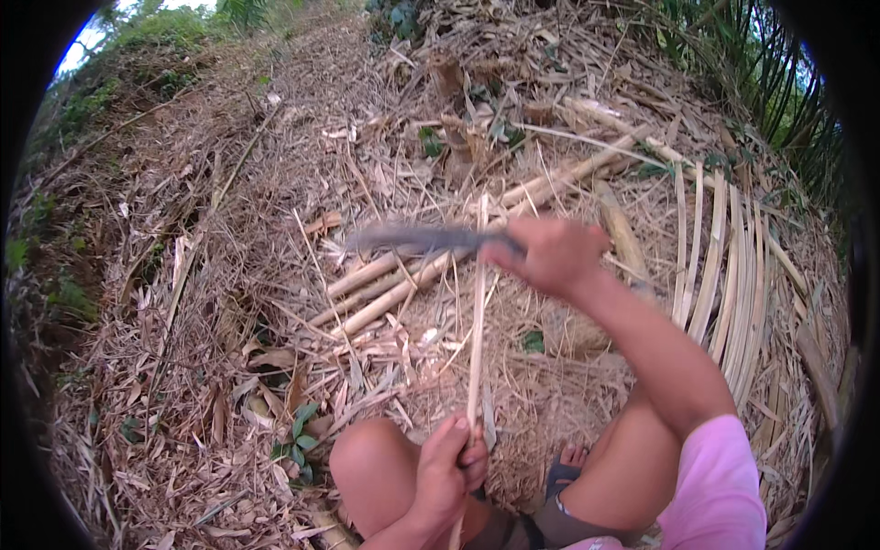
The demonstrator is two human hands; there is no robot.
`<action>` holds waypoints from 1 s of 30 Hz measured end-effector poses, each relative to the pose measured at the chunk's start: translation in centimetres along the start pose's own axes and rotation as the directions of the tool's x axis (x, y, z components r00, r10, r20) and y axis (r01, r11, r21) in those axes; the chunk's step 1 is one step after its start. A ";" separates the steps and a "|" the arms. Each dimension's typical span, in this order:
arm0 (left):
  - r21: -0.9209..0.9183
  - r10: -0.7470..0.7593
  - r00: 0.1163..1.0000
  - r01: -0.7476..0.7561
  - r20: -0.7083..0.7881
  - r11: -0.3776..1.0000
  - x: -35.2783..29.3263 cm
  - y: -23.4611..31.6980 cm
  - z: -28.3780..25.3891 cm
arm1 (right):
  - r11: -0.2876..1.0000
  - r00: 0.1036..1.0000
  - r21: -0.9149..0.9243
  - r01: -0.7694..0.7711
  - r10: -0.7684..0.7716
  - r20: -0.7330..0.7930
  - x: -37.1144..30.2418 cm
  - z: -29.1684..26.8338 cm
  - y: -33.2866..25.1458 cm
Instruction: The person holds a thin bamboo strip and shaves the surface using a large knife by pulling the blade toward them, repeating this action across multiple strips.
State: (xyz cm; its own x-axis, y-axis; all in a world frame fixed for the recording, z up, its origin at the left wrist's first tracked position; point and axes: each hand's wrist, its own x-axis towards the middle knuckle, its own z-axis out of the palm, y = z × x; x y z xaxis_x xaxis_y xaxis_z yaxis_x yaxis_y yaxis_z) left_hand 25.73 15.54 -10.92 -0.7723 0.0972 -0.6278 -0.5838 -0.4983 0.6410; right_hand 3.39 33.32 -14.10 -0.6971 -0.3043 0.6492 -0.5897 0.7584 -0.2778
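My left hand [447,469] is closed round a long, pale bamboo strip [478,339] between my knees. The strip stands nearly upright in the picture, its far end close to the blade. In my right hand [555,252] is the handle of a machete [412,239], held at the far part of the strip. Its dark blade points left and is smeared by motion. Whether the blade touches the strip or only crosses near it, I cannot tell.
Beyond the strip, several bamboo poles [394,302] lie slantwise on the ground. A row of split bamboo strips [724,266] leans over a pole at the right. Cut stumps [458,147] stand ahead among dry leaves. A small green plant [301,440] grows beside my left knee.
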 end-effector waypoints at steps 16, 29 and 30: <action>-0.028 -0.020 0.998 0.022 0.062 0.999 1.9 1.2 -1.0 | 0.614 0.811 0.532 -0.583 0.407 0.421 -0.4 -1.6 -2.1; 0.385 0.111 0.992 -0.123 0.052 0.915 0.2 0.0 1.4 | -0.205 0.535 0.735 -0.646 0.565 0.628 0.8 -3.9 -0.8; 0.336 0.058 0.993 -0.091 0.107 0.937 0.6 -0.1 1.2 | -0.213 0.534 0.752 -0.623 0.587 0.608 0.8 -4.0 0.2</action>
State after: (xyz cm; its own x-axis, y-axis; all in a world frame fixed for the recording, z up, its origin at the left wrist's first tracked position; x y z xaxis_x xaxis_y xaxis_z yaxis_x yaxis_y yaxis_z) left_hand 25.04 16.71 -10.81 -0.8272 0.1599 -0.5386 -0.5611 -0.1863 0.8065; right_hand 4.36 35.51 -10.84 -0.9665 -0.0676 -0.2477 0.2534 -0.4057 -0.8782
